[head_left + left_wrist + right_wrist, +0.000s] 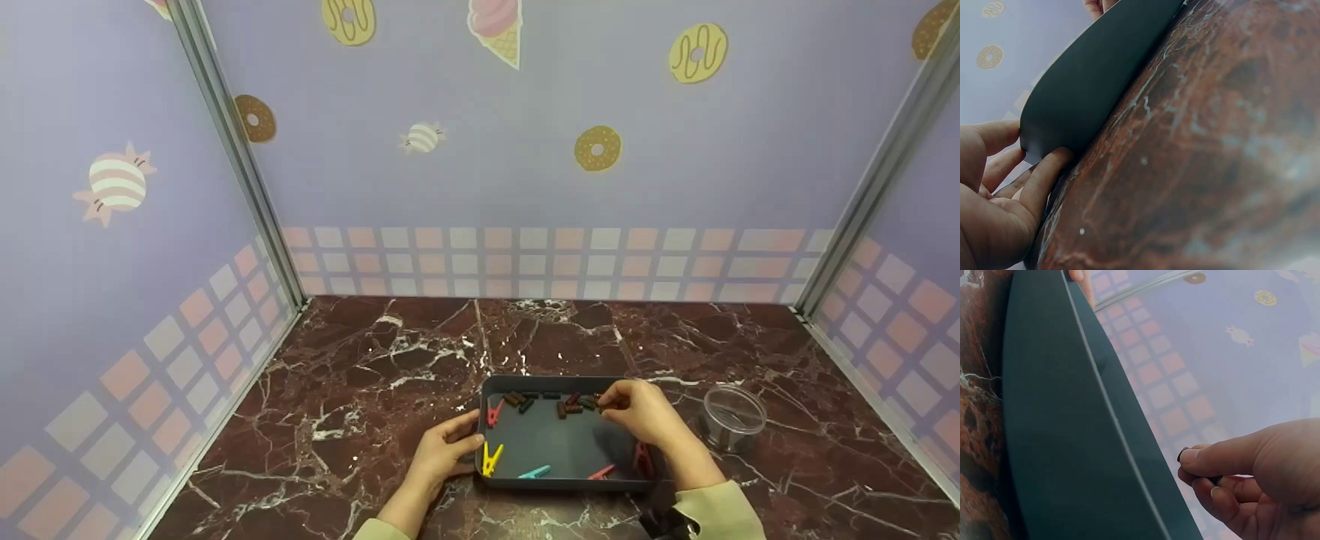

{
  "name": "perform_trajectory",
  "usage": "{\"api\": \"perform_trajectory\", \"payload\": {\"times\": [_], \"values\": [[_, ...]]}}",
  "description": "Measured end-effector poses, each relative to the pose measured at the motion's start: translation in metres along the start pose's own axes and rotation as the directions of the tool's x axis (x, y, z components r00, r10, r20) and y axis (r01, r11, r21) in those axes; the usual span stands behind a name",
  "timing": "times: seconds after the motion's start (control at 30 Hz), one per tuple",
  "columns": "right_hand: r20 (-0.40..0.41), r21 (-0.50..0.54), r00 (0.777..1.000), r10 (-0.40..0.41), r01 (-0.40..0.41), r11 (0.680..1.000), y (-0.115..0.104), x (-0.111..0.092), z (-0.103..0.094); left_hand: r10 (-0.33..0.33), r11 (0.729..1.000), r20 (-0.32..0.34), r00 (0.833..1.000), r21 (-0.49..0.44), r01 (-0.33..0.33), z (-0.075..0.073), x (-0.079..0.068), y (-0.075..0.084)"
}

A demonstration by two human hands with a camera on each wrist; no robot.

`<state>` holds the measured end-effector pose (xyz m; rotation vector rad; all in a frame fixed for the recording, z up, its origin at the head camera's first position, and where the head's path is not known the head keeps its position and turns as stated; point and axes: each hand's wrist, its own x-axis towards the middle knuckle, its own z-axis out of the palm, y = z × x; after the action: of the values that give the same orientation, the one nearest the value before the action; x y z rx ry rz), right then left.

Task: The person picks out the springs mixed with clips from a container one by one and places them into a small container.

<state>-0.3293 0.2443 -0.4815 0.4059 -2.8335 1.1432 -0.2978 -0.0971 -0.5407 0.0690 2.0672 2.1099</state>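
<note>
A dark grey rectangular tray [562, 442] lies on the marbled table. My left hand [448, 450] holds its near left corner, fingers on the left wall and thumb low at the corner in the left wrist view. Over the tray's far right part, my right hand [641, 411] pinches a small dark piece [1181, 453] between thumb and forefinger. Several similar short dark brown, stick-like pieces [562, 410] lie along the far wall. Around the edges are colored clips: red [493, 414], yellow [491, 459], blue [535, 472], another red clip [601, 473] and a dark red one [642, 457].
A round clear plastic container [733, 421] stands right of the tray, beside my right forearm. Behind the table [375, 375] rises a purple patterned wall [510, 180], with side panels framed by metal posts. A black object [667, 523] sits near my right sleeve.
</note>
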Motion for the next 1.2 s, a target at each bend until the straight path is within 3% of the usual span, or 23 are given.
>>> {"api": "perform_trajectory", "payload": {"times": [0.37, 0.9, 1.2], "values": [[-0.038, 0.021, 0.999, -0.016, 0.017, 1.000, 0.006, -0.002, -0.018, -0.007, 1.000, 0.002, 1.000, -0.001, 0.007, 0.000, 0.001, -0.001], [-0.059, 0.037, 0.995, 0.080, -0.078, 0.996, 0.014, -0.013, -0.049, 0.008, 1.000, -0.009, 1.000, 0.025, -0.008, -0.001, 0.001, -0.001], [-0.081, 0.034, 0.994, 0.080, -0.077, 0.996, 0.020, -0.017, -0.062, 0.014, 1.000, -0.002, 1.000, 0.005, -0.014, 0.000, 0.001, -0.001]]}}
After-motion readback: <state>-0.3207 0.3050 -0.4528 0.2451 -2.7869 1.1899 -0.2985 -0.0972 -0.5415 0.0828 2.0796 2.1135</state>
